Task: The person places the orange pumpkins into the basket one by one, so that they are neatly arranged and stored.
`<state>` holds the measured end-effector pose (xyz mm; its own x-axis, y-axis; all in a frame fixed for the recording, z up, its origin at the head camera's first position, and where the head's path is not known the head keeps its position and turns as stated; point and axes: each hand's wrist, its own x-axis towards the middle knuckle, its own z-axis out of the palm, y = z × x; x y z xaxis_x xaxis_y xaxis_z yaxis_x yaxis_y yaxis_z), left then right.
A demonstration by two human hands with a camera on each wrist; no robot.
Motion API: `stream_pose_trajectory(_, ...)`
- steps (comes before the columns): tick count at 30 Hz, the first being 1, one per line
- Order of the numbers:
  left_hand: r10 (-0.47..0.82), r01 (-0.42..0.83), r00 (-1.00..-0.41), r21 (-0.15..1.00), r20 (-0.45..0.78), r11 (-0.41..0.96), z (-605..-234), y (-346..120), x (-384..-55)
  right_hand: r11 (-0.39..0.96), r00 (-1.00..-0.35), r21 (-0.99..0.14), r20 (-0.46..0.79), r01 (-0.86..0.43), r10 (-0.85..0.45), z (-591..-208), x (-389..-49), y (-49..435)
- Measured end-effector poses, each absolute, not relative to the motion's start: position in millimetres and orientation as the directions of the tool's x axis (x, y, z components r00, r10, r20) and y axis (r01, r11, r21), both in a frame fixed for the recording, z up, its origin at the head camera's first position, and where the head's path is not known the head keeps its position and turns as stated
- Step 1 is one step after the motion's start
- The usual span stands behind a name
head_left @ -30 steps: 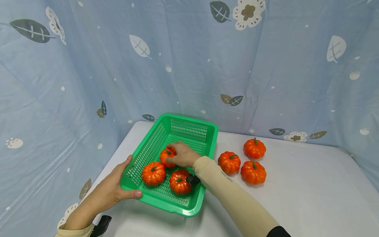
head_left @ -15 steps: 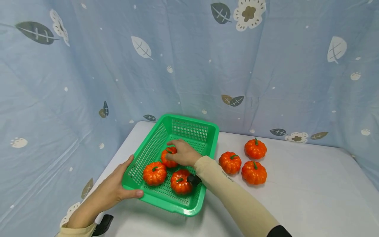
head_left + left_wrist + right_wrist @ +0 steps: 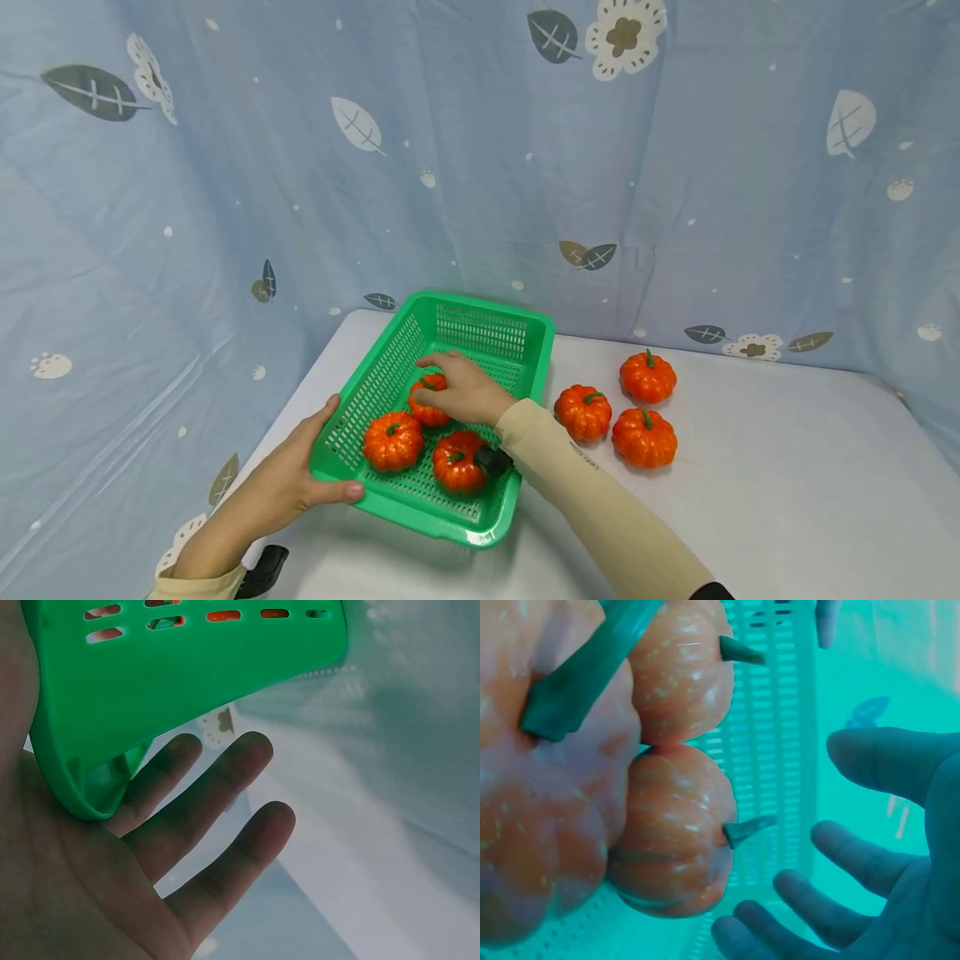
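Observation:
A green plastic basket (image 3: 417,518) with slotted walls holds three shiny orange toy pumpkins with green stems. My left hand (image 3: 281,483) holds its near left corner, thumb over the rim; in the left wrist view the other fingers (image 3: 225,877) extend beneath, apart from the wall. Inside, my right hand (image 3: 467,390) hovers at the rear pumpkin (image 3: 429,408), fingers spread. A gap shows between those fingers (image 3: 832,907) and the nearest pumpkin (image 3: 679,832) in the right wrist view. The left pumpkin (image 3: 393,442) and the front right pumpkin (image 3: 457,468) sit on the basket floor.
Right of the basket, three more pumpkins lie on the white table (image 3: 787,492): one at the back (image 3: 647,379), one nearer the basket (image 3: 582,414), one in front (image 3: 644,440). A blue patterned curtain (image 3: 480,167) hangs behind and along the left side.
My right hand has lifted slightly off the rear pumpkin, its thumb and fingers loosening from it. The left hand, the basket and the other pumpkins stay as they were.

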<state>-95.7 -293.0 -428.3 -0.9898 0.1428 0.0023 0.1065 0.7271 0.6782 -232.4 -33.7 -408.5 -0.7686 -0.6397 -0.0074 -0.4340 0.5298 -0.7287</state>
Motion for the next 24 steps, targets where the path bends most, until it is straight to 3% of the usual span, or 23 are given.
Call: stream_pose_trajectory(24,0.147,0.112,-0.989,0.685,0.007,0.720,-429.1,-294.4,-94.7,0.475,-0.749,-0.743,0.053,-0.471,-0.661,-387.4,-210.9,-1.1)
